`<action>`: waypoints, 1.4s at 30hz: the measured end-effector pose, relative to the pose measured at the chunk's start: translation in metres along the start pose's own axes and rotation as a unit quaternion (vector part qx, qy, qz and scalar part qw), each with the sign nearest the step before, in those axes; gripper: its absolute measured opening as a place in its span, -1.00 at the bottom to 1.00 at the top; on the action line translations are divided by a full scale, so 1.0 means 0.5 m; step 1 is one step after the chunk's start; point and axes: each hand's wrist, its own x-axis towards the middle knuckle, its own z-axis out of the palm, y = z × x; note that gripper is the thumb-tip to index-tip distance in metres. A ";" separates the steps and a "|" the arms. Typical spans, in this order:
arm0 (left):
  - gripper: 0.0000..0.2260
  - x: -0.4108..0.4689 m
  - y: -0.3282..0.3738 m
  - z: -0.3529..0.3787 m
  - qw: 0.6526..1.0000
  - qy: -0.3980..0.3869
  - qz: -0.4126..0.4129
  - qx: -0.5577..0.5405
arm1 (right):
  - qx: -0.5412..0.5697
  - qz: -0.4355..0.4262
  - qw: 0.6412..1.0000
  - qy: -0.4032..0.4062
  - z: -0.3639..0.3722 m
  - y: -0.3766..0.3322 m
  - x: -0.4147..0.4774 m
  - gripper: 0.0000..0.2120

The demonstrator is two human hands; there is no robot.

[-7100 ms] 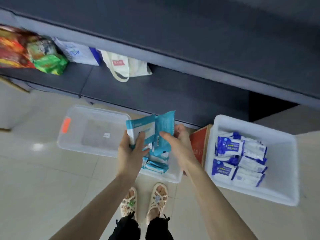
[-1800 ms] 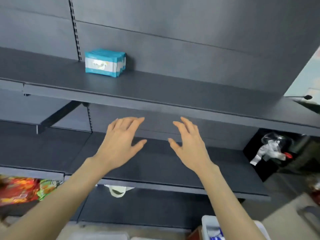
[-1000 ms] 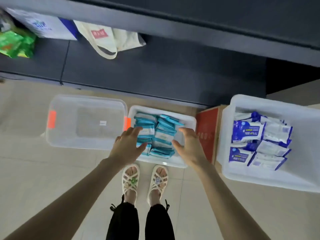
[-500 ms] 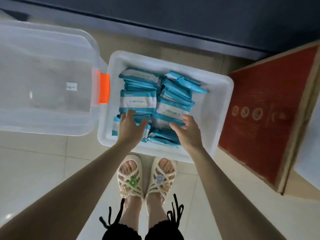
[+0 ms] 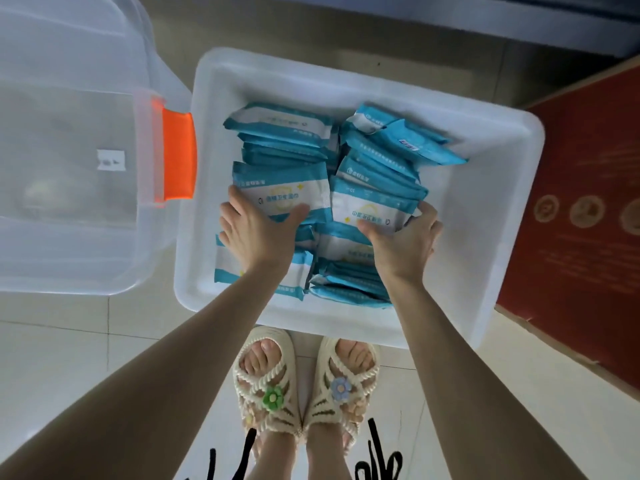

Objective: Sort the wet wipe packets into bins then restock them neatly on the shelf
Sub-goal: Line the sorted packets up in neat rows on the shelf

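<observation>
Closest to me, at 6 o'clock, my feet stand on pale floor tiles [image 5: 52, 358] in cream woven sandals. The left sandal [image 5: 266, 379] has a green flower and the right sandal [image 5: 343, 375] a blue one. Both toes sit just beside the near wall of the white bin [image 5: 485, 244].

My forearms reach up from 7 and 5 o'clock into that bin. My left hand [image 5: 254, 233] grasps a teal-and-white packet [image 5: 284, 187] at the top of the left-hand pile, with the thumb across its near edge and the fingers tucked round its left side. My right hand [image 5: 403, 240] grasps the neighbouring packet [image 5: 372, 202] on the right-hand pile, thumb on its face and fingers curled round its right edge. The two packets lie side by side and touch.

The other wet wipe packets [image 5: 381, 147] fill the middle of the bin in two rough piles, running from under my wrists toward 12 o'clock. Those at the far right are tilted and slipping toward 2 o'clock.

At 9 o'clock, right against the white bin, stands a clear bin [image 5: 69, 244] with an orange latch [image 5: 177, 155] facing the wipes and a small white label [image 5: 110, 160] on its bottom. At 3 o'clock lies a red box [image 5: 571, 244] with round gold marks. Farthest off, at 12 to 1 o'clock, runs a grey shelf edge [image 5: 519, 19].
</observation>
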 end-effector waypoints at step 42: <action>-0.92 -0.597 0.413 -1.433 0.762 -0.098 0.142 -0.624 | 0.415 -0.208 0.842 -0.274 -0.841 -1.011 -0.985 -0.77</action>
